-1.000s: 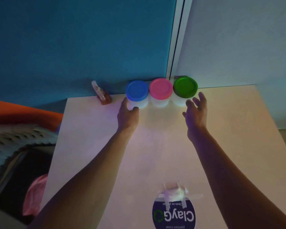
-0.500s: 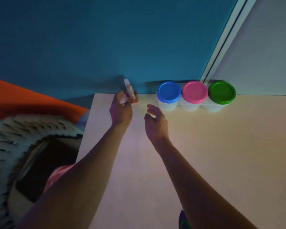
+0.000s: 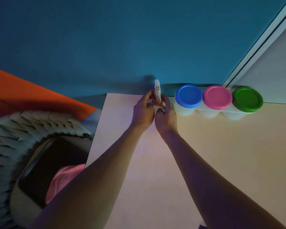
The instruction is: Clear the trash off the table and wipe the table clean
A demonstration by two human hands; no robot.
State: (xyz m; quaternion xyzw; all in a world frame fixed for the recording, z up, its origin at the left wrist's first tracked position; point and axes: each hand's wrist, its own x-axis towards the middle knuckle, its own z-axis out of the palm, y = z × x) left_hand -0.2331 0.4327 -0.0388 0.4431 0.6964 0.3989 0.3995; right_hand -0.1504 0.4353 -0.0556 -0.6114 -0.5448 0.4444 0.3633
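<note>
The little bottle [image 3: 157,90], left alone a second ago, is now held by both hands [image 3: 144,111] [image 3: 166,115], so tidying has started.

No legible text. Small white stick-shaped packet [image 3: 157,90], pinched between both hands, carries a printed mark, too blurred to read.

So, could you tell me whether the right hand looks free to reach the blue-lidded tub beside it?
Probably yes: the right hand is just left of the blue-lidded tub with nothing between, though it holds a small white item.
</note>
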